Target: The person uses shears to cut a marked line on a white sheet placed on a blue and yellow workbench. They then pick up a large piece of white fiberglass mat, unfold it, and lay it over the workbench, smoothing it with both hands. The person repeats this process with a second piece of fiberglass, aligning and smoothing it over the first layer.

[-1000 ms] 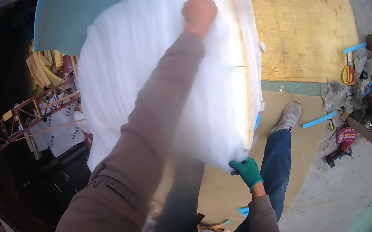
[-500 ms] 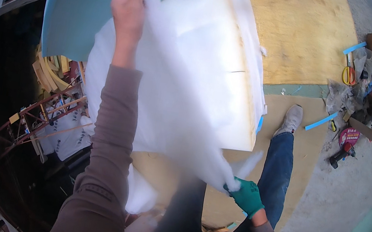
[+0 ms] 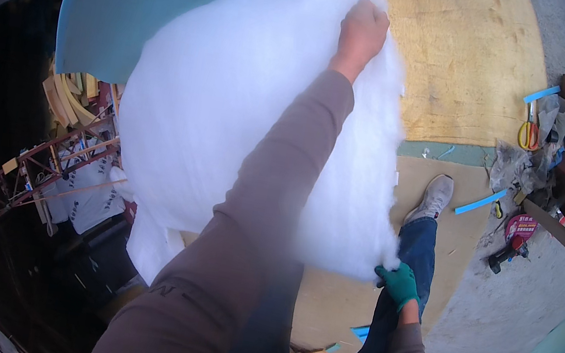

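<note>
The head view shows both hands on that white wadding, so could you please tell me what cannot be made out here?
- Head view: whatever lies under the white wadding; the sheet covers it.
- The left hand finger grip: sunk into the fluff.
- The wadding's lower left edge: hidden by the left sleeve.
- Small tools near the yellow scissors: too small.
- The right hand wears a green glove; its fingertips are buried.

A round red label (image 3: 520, 228) marks a tool on the floor at right.

White batting sheet (image 3: 233, 116) held by both hands hides whatever lies beneath it, and small tools (image 3: 550, 139) far right of the right hand (image 3: 399, 284) are too tiny to identify.
</note>
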Motion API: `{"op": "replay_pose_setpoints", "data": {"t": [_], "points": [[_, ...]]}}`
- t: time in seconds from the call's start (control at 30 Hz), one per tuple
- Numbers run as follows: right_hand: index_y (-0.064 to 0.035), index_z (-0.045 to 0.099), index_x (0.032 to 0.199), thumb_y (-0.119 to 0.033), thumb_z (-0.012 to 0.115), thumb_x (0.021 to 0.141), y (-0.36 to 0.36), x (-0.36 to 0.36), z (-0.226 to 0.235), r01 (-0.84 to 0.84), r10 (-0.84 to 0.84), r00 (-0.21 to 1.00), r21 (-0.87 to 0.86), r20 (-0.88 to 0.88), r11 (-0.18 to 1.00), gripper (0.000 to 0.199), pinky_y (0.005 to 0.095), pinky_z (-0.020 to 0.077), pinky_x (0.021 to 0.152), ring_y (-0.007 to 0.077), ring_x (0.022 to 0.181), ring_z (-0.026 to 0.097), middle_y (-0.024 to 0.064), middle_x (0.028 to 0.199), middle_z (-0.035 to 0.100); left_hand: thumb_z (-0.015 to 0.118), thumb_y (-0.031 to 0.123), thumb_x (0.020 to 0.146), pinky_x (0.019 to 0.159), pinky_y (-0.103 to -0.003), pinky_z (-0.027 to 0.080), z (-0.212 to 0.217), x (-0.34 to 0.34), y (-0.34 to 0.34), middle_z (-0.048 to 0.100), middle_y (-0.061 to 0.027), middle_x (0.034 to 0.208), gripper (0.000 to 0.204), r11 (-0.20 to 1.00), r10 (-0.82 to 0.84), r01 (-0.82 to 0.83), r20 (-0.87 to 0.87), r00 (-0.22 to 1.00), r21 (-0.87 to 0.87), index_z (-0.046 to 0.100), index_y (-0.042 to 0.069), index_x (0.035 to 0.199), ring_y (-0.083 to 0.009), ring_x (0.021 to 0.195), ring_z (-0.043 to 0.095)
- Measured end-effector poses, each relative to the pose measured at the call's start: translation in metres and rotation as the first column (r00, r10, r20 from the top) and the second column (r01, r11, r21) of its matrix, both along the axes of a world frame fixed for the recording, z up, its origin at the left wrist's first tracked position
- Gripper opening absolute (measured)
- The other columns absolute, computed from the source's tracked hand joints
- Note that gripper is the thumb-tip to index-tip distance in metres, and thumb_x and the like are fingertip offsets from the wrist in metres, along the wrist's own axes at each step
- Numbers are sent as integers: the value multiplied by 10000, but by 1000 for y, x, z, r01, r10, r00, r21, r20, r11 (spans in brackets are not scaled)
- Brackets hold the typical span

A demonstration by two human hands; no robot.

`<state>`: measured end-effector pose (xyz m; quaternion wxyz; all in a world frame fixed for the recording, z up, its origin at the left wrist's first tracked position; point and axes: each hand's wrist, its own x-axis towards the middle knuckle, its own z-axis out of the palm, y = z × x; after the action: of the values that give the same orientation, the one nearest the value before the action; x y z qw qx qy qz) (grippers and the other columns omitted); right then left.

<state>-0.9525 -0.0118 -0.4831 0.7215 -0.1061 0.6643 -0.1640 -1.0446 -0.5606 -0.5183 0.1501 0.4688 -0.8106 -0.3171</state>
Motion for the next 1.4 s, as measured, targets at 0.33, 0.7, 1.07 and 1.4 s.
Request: {"op": "replay_pose_setpoints", "data": {"t": [0.33, 0.7, 1.07, 1.4], "points": [[-26, 775, 954, -309, 775, 921, 10, 16, -20, 12, -4, 987, 47, -159, 999, 285, 410, 576, 697, 249, 714, 745, 104, 809, 777, 636, 313, 975, 908, -498, 557, 24, 0, -25, 748, -239, 979, 319, 992, -116, 110, 94, 989, 69, 674, 0, 1022, -416, 999, 715], [8, 755, 1053, -273, 844, 857, -7, 33, -107, 48, -33, 992, 120, -124, 992, 354, 407, 609, 687, 245, 715, 778, 147, 868, 791, 654, 250, 1012, 959, -396, 548, 56, 24, -3, 727, -158, 1238, 299, 977, -182, 189, -85, 980, 94, 700, 19, 1197, -287, 1092, 708], [0, 722, 1212, -263, 734, 897, 18, 12, -128, -70, 138, 937, 216, -321, 974, 411, 478, 586, 858, 379, 983, 762, 230, 1093, 779, 631, 334, 1006, 1268, -671, 208, 25, 114, 134, 628, -93, 1431, 268, 764, -534, 631, 417, 735, -134, 776, 116, 1064, -325, 1596, 289], [24, 546, 1486, -297, 616, 1068, -236, -109, -26, 368, -600, 724, -545, -341, 753, 532, 410, 491, 1071, 318, 1274, 636, 233, 1434, 642, 619, 317, 1010, 1276, -668, 203, 20, 103, 135, 684, -68, 1208, 256, 737, -522, 668, 541, 660, -104, 797, 137, 970, -320, 1541, 351]]}}
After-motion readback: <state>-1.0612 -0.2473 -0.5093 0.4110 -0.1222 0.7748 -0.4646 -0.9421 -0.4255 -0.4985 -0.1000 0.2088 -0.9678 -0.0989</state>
